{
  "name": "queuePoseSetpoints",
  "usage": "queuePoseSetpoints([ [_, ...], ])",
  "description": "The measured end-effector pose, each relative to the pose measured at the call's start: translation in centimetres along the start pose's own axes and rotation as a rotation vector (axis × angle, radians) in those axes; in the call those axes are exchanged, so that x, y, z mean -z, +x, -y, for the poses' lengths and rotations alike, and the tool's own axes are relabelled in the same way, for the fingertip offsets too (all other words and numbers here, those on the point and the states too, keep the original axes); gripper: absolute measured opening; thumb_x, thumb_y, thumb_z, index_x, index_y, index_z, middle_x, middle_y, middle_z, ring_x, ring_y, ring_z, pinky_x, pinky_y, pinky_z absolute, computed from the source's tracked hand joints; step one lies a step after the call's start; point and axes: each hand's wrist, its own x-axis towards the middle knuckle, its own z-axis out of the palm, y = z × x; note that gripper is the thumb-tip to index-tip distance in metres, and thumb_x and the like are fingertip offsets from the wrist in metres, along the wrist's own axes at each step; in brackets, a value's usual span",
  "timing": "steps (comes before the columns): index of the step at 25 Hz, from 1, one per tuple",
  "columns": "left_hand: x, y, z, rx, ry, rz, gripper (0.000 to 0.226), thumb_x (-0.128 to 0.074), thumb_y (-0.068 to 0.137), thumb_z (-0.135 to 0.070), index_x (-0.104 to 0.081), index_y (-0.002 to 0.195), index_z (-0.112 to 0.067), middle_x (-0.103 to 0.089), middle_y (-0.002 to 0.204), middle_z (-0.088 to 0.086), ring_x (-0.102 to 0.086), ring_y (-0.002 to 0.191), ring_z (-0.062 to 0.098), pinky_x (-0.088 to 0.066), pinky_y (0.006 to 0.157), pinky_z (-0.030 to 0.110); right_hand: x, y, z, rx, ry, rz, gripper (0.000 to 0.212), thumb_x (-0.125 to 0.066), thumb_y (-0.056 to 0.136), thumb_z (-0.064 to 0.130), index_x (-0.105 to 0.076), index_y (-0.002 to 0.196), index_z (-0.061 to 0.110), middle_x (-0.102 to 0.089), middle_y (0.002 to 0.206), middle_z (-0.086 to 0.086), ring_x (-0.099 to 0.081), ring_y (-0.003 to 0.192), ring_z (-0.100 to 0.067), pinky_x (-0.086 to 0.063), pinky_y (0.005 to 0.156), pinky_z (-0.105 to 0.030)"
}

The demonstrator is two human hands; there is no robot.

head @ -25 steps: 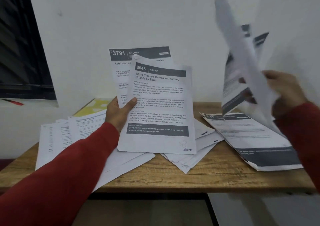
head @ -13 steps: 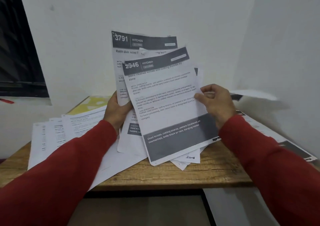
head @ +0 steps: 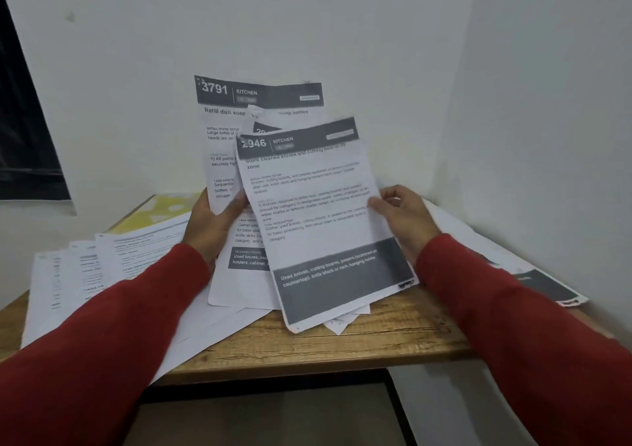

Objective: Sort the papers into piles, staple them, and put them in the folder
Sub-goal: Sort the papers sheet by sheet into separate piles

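My left hand [head: 213, 226] grips a fan of printed sheets upright above the table; the rear one is headed 3791 KITCHEN [head: 260, 95], and another sheet lies in front of it. My right hand [head: 403, 218] pinches the right edge of a front sheet headed 2946 KITCHEN [head: 318, 213], tilted and overlapping the left hand's sheets. Loose papers [head: 85, 267] are spread over the left of the wooden table [head: 376, 339]. More papers [head: 547, 285] lie along the right side by the wall. A yellow folder [head: 160, 211] shows at the back left, mostly covered by papers.
The small table stands in a corner, with white walls behind and to the right. A dark window [head: 24, 137] is on the left wall. Beyond the table's front edge the floor drops away.
My right hand put down the bundle it held up at the right and came over with a 2946 sheet, which now sits lower in front of the left hand's sheets.
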Motion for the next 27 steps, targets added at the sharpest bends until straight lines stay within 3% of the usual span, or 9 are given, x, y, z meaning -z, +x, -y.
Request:
queuePoseSetpoints([
  [3, -0.2, -0.1, 0.0, -0.01, 0.052, 0.007, 0.052, -0.069, 0.082, -0.04, -0.059, 0.125, -0.012, -0.073, 0.113, 0.007, -0.073, 0.098, 0.026, -0.06, 0.08, 0.041, -1.9, 0.1, -1.3, 0.03, -0.143, -0.045, 0.013, -0.072, 0.081, 0.025, -0.058, 0.079, 0.023, -0.072, 0.095, -0.007, -0.069, 0.094, -0.031, -0.054, 0.092, -0.05],
  [8, 0.2, 0.2, 0.4, -0.026, 0.1, -0.01, 0.041, -0.073, 0.084, -0.004, -0.058, 0.121, -0.012, -0.073, 0.103, -0.004, -0.074, 0.087, 0.012, -0.058, 0.062, 0.023, 1.3, 1.0, -1.0, 0.212, -0.353, -0.061, 0.019, -0.068, 0.089, 0.032, -0.064, 0.102, 0.018, -0.069, 0.104, 0.001, -0.065, 0.102, -0.02, -0.05, 0.095, -0.038],
  [10, 0.4, 0.5, 0.5, -0.037, 0.096, -0.038, 0.042, -0.073, 0.084, -0.003, -0.058, 0.122, -0.01, -0.072, 0.104, -0.003, -0.074, 0.084, 0.008, -0.058, 0.061, 0.022, 6.6, 2.2, -2.0, 0.163, -0.733, -0.063, 0.054, -0.066, 0.081, 0.055, -0.058, 0.123, 0.023, -0.064, 0.125, -0.001, -0.058, 0.119, -0.023, -0.044, 0.103, -0.037],
  [13, 0.5, 0.8, 0.8, -0.041, 0.094, -0.045, 0.045, -0.075, 0.083, -0.004, -0.058, 0.125, -0.007, -0.072, 0.107, -0.001, -0.073, 0.081, 0.007, -0.057, 0.062, 0.021, 11.8, 2.7, -4.8, -0.194, -1.229, 0.2, 0.101, -0.045, 0.063, 0.094, -0.039, 0.146, 0.036, -0.038, 0.156, 0.006, -0.037, 0.143, -0.023, -0.027, 0.118, -0.045],
  [15, 0.4, 0.9, 0.8, -0.045, 0.105, -0.045, 0.047, -0.076, 0.083, -0.005, -0.058, 0.126, -0.006, -0.072, 0.108, -0.001, -0.073, 0.083, 0.007, -0.057, 0.063, 0.022, 12.0, 2.0, -6.2, -0.225, -1.325, 0.271, 0.076, -0.043, 0.077, 0.087, -0.044, 0.14, 0.046, -0.038, 0.155, 0.014, -0.036, 0.143, -0.02, -0.026, 0.117, -0.047],
  [17, 0.4, 0.8, 0.6, -0.052, 0.11, -0.055, 0.045, -0.075, 0.083, -0.003, -0.058, 0.125, -0.007, -0.071, 0.107, -0.002, -0.073, 0.081, 0.005, -0.057, 0.062, 0.021, 11.7, 1.8, -5.9, -0.067, -1.314, 0.203, 0.027, -0.051, 0.095, 0.051, -0.056, 0.122, 0.048, -0.054, 0.142, 0.008, -0.05, 0.13, -0.023, -0.037, 0.108, -0.043],
  [18, 0.5, 0.7, 0.5, -0.055, 0.105, -0.057, 0.045, -0.074, 0.084, -0.002, -0.057, 0.125, -0.007, -0.071, 0.106, -0.003, -0.073, 0.08, 0.004, -0.058, 0.062, 0.021, 12.0, 2.1, -5.3, -0.029, -1.322, 0.175, 0.023, -0.052, 0.097, 0.037, -0.06, 0.117, 0.044, -0.059, 0.135, 0.001, -0.056, 0.121, -0.027, -0.043, 0.102, -0.041],
  [24, 0.8, 0.7, 0.7, -0.045, 0.091, -0.063, 0.045, -0.074, 0.084, -0.004, -0.058, 0.125, -0.008, -0.073, 0.107, -0.002, -0.073, 0.087, 0.012, -0.06, 0.066, 0.026, 16.3, 2.6, 8.6, 0.268, -1.102, -0.196, 0.031, -0.08, 0.079, 0.033, -0.06, 0.102, 0.028, -0.068, 0.104, -0.016, -0.063, 0.094, -0.036, -0.052, 0.081, -0.042],
  [27, 0.7, 0.8, 0.7, -0.051, 0.093, -0.064, 0.041, -0.074, 0.084, -0.004, -0.06, 0.12, -0.013, -0.074, 0.101, -0.007, -0.074, 0.085, 0.01, -0.059, 0.064, 0.024, 18.5, 2.3, 18.9, 0.36, -1.134, -0.178, 0.05, -0.088, 0.059, 0.052, -0.061, 0.092, 0.027, -0.07, 0.096, -0.015, -0.066, 0.082, -0.034, -0.054, 0.062, -0.037],
])
